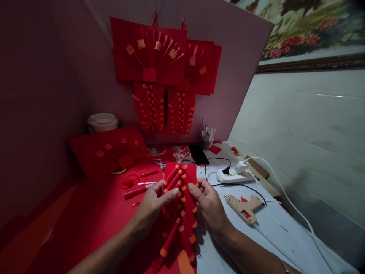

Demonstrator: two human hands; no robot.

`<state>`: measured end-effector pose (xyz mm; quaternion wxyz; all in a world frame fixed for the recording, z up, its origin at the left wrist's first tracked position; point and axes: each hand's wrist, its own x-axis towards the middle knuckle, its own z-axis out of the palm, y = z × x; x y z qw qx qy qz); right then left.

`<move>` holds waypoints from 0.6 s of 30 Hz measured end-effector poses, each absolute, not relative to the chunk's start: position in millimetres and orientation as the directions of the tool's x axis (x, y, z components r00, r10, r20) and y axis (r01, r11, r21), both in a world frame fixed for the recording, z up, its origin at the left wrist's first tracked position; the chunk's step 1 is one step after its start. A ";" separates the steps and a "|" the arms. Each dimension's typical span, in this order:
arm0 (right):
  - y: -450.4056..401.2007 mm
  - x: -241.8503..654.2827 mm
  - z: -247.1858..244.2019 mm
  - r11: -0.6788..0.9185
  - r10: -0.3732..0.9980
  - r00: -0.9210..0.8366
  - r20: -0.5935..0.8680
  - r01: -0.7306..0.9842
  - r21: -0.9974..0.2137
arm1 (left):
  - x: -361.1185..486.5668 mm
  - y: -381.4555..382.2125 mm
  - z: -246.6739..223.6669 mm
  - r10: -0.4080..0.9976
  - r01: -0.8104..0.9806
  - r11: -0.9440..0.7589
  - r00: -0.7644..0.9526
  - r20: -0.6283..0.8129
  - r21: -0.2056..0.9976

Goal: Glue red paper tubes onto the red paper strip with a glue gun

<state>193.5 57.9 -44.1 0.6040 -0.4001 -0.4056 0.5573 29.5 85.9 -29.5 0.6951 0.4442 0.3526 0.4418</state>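
Between my hands is a red paper firecracker decoration (184, 205), a flat red card with rows of slanted red paper tubes, each banded orange at the ends. My left hand (155, 201) grips its left edge, thumb lying on the tubes. On the opposite edge my right hand (209, 201) pinches it, the thumb pressed on the tubes and the fingers partly behind the card. Below it, an orange paper strip (185, 262) shows at the bottom of the view. To the right of my right hand lies a beige glue gun (243, 208), its nozzle pointing left.
A white power strip (234, 175) with plugs and cables stands at the right. Behind are a dark phone (199, 155), scissors (158, 163) and a pen cup (207, 139). A red fan card (108, 150) leans before a white bucket (102, 121). Finished-looking red decorations (149, 74) hang on the board.
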 end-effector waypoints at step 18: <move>56.5 191.9 -47.7 0.033 0.999 -0.015 0.041 -0.362 -0.932 | 22.0 91.8 -27.1 0.981 -0.237 0.018 0.190 0.028 0.971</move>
